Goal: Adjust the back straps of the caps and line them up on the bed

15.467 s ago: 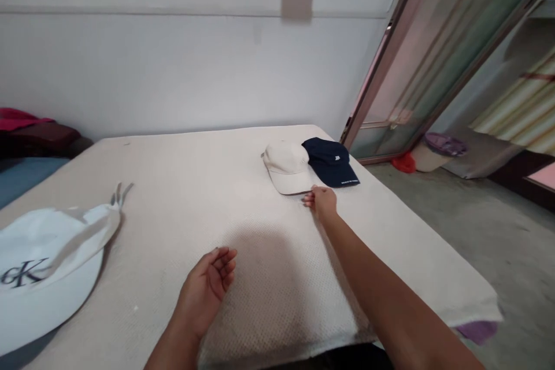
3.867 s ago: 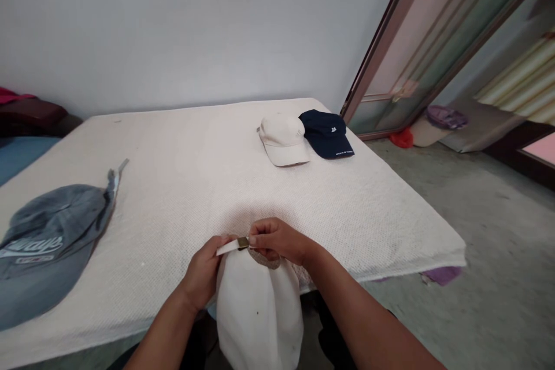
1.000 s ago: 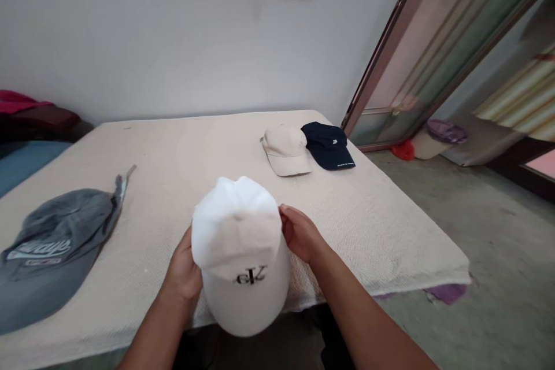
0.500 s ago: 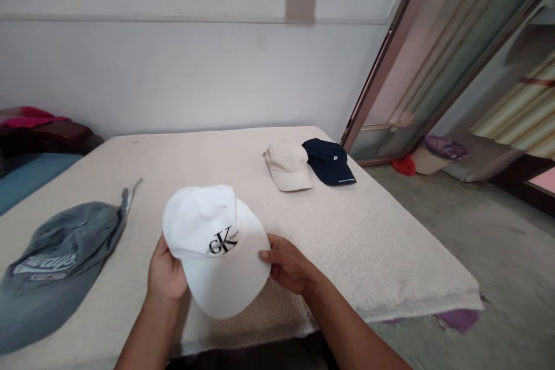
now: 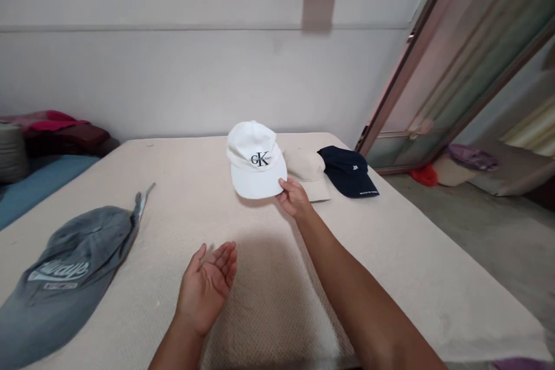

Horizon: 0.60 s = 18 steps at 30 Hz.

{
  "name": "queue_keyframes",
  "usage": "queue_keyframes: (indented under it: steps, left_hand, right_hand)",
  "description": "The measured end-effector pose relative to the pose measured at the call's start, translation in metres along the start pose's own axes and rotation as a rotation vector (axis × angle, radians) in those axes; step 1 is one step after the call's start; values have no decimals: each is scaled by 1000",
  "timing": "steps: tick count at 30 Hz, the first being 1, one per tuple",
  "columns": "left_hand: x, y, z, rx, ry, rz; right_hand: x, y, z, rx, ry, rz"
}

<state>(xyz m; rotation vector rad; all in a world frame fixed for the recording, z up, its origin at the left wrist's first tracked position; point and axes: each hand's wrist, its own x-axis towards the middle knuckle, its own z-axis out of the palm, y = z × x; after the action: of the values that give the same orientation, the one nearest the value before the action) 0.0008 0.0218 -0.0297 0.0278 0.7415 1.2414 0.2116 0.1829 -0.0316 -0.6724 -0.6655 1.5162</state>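
A white baseball cap (image 5: 255, 156) with a dark CK logo is pinched at the right edge of its brim by my right hand (image 5: 295, 198). It is held toward the far side of the covered surface, just left of a beige cap (image 5: 307, 166) and partly in front of it. A navy cap (image 5: 350, 170) lies against the beige one's right side. Palm up and fingers apart, my left hand (image 5: 207, 286) holds nothing, nearer to me than the white cap. To its left lies a grey cap (image 5: 73, 277) with white lettering and a loose back strap.
A cream textured cover (image 5: 403, 277) spreads over the bed-like surface, with a white wall (image 5: 173, 81) behind it. Pink and dark red cloth (image 5: 56, 124) is piled at the far left. A framed glass door (image 5: 416, 98) and a bin (image 5: 459, 167) stand at the right.
My right hand has carried the white cap forward and to the right, beside the beige cap. My left hand has let go of it and opened. The view has shifted slightly.
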Motion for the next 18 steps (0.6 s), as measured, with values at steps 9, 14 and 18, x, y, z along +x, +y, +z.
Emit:
queue_keyframes:
  steps: [9,14,18]
  left_hand:
    - [-2,3,-1,-2,76,-13]
    - [-7,4,-5,-22,115,14]
    - [-8,13,-14,-99,171,118]
  right_hand:
    - [41,36,-31,-184,251,77]
    - [21,39,-33,-371,380,24]
    - [-17,48,-34,-528,401,-15]
